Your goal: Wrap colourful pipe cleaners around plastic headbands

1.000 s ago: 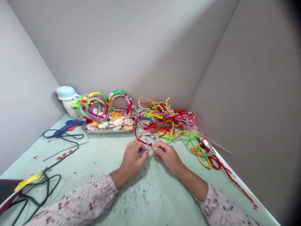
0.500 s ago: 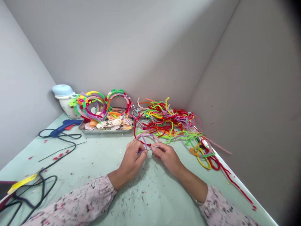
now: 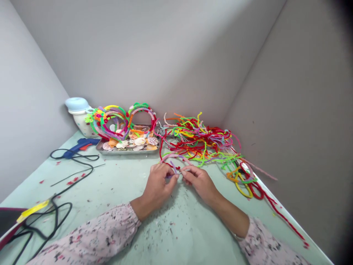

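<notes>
Green tabletop [image 3: 176,235] — hands [image 3: 158,187] pinching a fuzzy pink pipe-cleaner loop [image 3: 172,155].

light: bright, even, diffuse | shadow: faint, soft under left hand [image 3: 157,187] | edges: wide-angle stretch, dark top-right vignette | focus: sharp throughout

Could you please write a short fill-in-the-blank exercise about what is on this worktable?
1. The left hand and the right hand pinch a bent pink ____.
2. The metal tray holds a pile of ____.
3. The glue gun has a mainly ____ body.

Missing words: pipe cleaner; seashells; blue.
</notes>
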`<state>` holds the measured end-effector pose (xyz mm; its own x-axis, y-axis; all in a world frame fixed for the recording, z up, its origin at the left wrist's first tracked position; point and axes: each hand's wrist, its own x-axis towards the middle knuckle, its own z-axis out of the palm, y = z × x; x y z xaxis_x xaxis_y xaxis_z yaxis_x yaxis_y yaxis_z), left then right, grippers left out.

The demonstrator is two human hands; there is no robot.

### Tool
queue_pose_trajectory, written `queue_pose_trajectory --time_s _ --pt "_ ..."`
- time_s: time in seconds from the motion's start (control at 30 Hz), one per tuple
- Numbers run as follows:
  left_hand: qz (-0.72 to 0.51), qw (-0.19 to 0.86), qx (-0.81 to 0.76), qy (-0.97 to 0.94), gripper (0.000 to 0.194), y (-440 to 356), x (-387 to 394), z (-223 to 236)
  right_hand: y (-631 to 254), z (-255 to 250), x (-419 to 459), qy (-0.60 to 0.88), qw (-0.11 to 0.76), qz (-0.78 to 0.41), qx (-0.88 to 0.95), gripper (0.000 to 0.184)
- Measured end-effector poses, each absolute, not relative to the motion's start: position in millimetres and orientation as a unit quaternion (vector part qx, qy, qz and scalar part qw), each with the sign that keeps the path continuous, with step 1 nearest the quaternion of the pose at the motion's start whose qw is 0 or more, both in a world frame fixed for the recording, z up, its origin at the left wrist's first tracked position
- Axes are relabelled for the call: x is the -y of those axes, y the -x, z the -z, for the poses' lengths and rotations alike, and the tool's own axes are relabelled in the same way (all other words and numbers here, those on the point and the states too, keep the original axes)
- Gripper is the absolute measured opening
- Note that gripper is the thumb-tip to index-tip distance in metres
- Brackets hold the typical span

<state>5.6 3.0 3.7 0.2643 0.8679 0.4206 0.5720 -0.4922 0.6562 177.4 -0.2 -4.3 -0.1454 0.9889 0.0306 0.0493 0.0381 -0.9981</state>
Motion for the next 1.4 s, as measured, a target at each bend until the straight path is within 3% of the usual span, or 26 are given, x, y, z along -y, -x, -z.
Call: queue_pose_trajectory --time_s 0.8,1.2,1.4 --pt "-0.401 0.251 -0.475 -0.742 0.021 -7.3 -1.7 -1.3 -177.5 5.4 0.4 0.456 0.448 -0.524 0.563 0.02" --pt "-0.396 0.2 -0.456 -0.772 0.004 -6.6 -1.4 -2.5 -179.5 5.9 -1.0 0.468 0.484 -0.541 0.504 0.022" --pt "-0.399 0.203 -0.451 -0.772 0.005 -6.4 -2.5 -0.5 -178.3 6.5 0.2 0.47 0.511 -0.513 0.505 0.023"
